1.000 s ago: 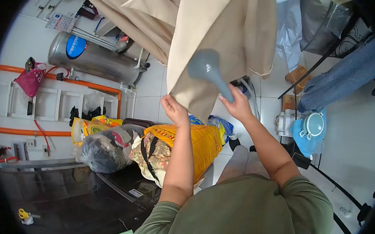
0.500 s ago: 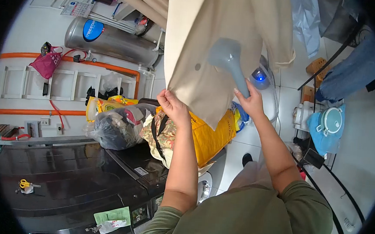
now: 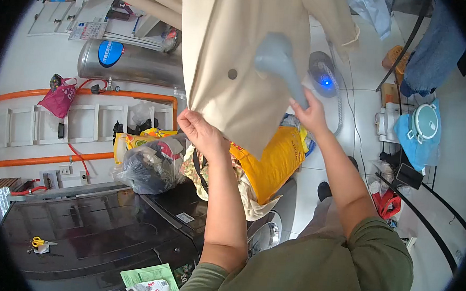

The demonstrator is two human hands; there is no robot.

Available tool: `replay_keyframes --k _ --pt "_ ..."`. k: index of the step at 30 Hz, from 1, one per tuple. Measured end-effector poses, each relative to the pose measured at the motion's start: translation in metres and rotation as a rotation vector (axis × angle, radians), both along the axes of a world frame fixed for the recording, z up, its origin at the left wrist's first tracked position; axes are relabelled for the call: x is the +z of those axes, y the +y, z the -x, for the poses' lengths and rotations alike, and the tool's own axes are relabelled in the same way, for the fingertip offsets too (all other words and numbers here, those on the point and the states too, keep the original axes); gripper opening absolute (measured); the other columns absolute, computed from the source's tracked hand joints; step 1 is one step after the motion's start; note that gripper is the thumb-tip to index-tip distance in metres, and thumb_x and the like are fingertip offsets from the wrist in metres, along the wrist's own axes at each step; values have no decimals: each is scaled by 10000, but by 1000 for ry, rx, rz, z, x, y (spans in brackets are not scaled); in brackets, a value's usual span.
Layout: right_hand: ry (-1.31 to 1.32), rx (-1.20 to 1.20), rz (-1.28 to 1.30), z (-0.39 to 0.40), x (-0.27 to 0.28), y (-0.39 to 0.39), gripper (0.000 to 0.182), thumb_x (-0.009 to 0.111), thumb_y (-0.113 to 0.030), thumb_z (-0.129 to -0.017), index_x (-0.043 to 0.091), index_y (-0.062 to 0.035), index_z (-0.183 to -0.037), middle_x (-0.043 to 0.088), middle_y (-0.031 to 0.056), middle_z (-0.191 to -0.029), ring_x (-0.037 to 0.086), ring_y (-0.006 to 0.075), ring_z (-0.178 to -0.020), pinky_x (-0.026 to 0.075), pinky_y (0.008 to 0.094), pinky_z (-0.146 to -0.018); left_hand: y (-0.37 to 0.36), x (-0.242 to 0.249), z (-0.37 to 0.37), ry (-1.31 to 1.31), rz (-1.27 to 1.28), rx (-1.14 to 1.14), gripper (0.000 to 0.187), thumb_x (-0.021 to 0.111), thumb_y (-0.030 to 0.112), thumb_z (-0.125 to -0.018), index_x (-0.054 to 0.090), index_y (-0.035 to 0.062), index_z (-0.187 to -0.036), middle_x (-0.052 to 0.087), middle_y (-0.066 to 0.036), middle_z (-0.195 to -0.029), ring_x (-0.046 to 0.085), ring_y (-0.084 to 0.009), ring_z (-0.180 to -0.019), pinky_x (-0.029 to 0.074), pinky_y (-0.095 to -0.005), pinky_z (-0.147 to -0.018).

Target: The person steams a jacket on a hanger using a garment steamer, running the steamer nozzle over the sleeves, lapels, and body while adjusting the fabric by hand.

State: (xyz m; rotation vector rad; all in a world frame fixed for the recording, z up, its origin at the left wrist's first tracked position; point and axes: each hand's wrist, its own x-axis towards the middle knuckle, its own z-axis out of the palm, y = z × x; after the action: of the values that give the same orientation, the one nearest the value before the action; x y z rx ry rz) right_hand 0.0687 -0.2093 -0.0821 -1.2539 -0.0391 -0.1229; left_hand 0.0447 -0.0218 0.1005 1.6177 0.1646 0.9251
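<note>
A beige garment (image 3: 223, 43) with a dark button hangs in the upper middle. At its lower left edge, my left hand (image 3: 201, 134) is closed on the fabric and pulls the edge outward. My right hand (image 3: 310, 114) is wrapped round the handle of a grey-blue steamer head (image 3: 275, 54), which lies over the front of the garment, right of the button. Behind the garment, on the floor, stands the steamer base (image 3: 322, 76) with a blue light and a ribbed hose.
Below the garment are a yellow bag (image 3: 277, 164) and a clear plastic bag (image 3: 152, 164). A black machine top (image 3: 100, 228) with yellow scissors (image 3: 39, 242) fills the lower left. Jeans (image 3: 436, 48) and a teal-lidded pot (image 3: 425, 121) are at the right.
The garment and my left hand appear further left in view. The steamer head has shifted slightly left and up with my right hand. The steamer base shows more fully beside the garment.
</note>
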Motion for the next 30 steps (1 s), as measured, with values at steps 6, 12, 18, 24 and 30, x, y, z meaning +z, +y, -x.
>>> replay_keyframes --k 6,12,18,24,30 --pt "-116 59 200 18 -11 7 547 748 -181 -904 531 46 -1352 647 153 -1231 637 190 -1079 520 333 -918 -6 3 6 -38 25 -18 243 471 325 -1082 475 95 -1007 450 18 -894 419 -89 -840 390 -262 -783" --pt "-170 164 202 39 0 12 548 753 -216 -904 544 29 -1348 655 147 -1228 630 205 -1120 507 341 -950 -8 6 17 -35 -24 64 252 477 352 -1077 472 107 -1020 445 19 -901 427 -98 -864 385 -261 -817" --pt "-10 82 40 9 -7 4 511 741 -240 -915 565 30 -1311 687 116 -1091 636 168 -998 517 320 -898 -12 13 26 -34 4 72 267 482 374 -1072 470 113 -1017 443 11 -932 424 -104 -897 388 -278 -849" --pt "-168 -2 84 15 -5 8 470 748 -244 -906 599 24 -1263 711 133 -1085 657 169 -961 522 316 -866 -10 14 30 -34 9 44 278 471 388 -1074 478 114 -1026 435 12 -932 414 -105 -892 385 -279 -853" --pt "101 -16 13 -17 -2 -15 495 758 -270 -895 603 24 -1261 719 138 -1050 659 156 -955 516 305 -853 3 14 38 -30 20 -258 204 686 182 -966 543 65 -1054 627 -16 -953 579 -102 -863 483 -272 -800"
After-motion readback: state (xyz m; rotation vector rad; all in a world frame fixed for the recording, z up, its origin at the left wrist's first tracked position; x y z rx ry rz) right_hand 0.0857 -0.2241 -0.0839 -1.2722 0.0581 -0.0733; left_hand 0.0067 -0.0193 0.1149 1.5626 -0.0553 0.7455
